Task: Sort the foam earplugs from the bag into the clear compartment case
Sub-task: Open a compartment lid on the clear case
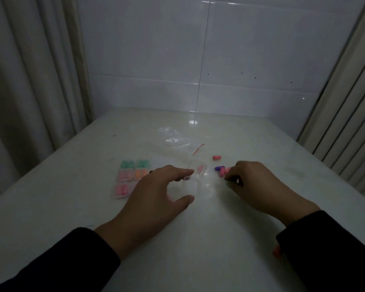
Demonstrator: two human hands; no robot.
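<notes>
White table [219, 239], dim room. Left hand [154, 199] lies loose by a small clear case [193, 178]; right hand [255, 182] pinches at pink and purple earplugs [221, 170]. Best pick one, gently.

Earplugs [221, 170] — pink, purple; sleeves [57, 264] seemingly black.

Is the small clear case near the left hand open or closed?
Open. The small clear case lies with two halves spread apart; the far half holds a pink earplug, and the near half by the left hand looks empty.
</notes>
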